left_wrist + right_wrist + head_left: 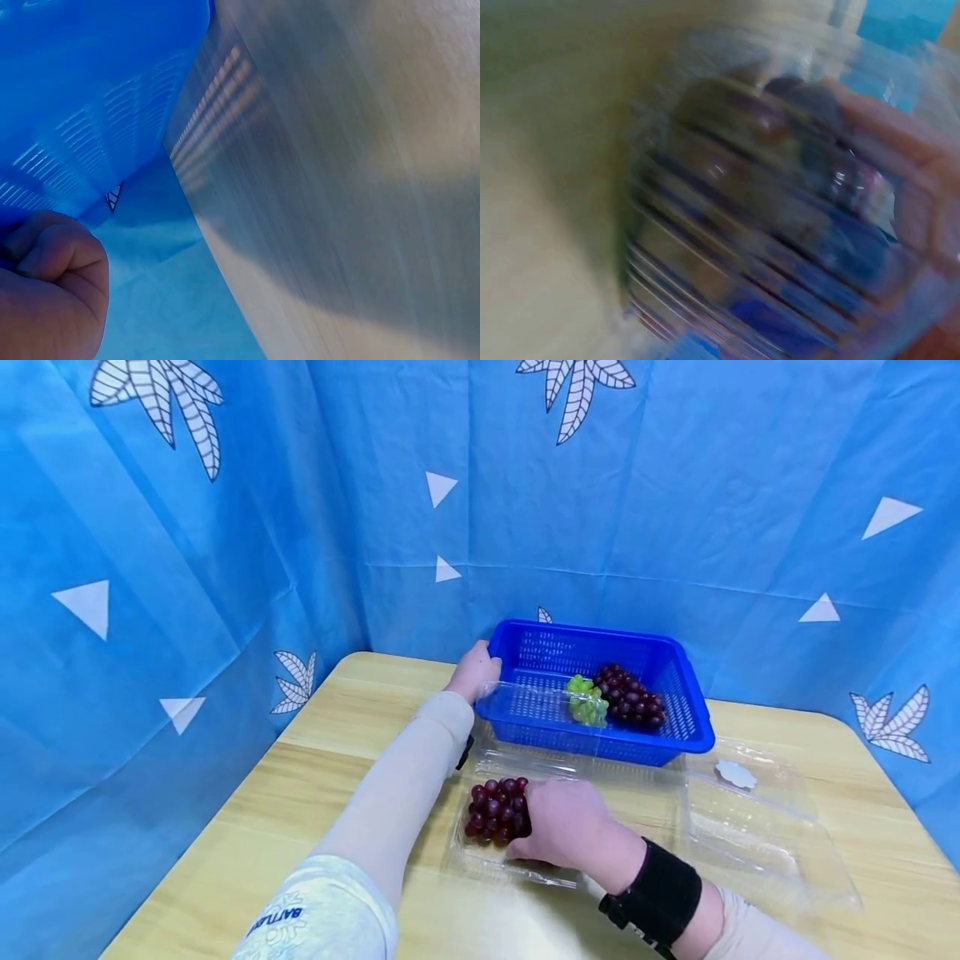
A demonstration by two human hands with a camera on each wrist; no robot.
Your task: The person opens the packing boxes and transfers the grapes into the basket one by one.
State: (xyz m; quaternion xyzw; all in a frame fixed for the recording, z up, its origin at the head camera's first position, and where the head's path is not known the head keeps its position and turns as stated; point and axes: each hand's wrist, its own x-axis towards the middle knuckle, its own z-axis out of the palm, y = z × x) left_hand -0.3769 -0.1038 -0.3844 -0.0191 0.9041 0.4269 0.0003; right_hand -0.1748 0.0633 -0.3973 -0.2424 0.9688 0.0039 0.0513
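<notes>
Toward the back of the table, my left hand (pixel 476 672) grips the left rim of a blue plastic basket (pixel 692 702); its curled fingers (pixel 64 251) show against the basket in the left wrist view. Inside the basket lie a bunch of green grapes (pixel 587 700) and a bunch of dark red grapes (pixel 628 696). Nearer me, my right hand (pixel 566 822) holds another bunch of red grapes (pixel 495 810) in a clear plastic container (pixel 480 862). The right wrist view is blurred, with grapes (pixel 757 127) seen through the ribbed container wall.
A second clear plastic clamshell (pixel 757 843) lies on the right side of the wooden table (pixel 337 752), with a white label (pixel 737 774) on it. The first container's raised lid overlaps the basket's front. A blue patterned curtain (pixel 540 510) hangs behind and to the left.
</notes>
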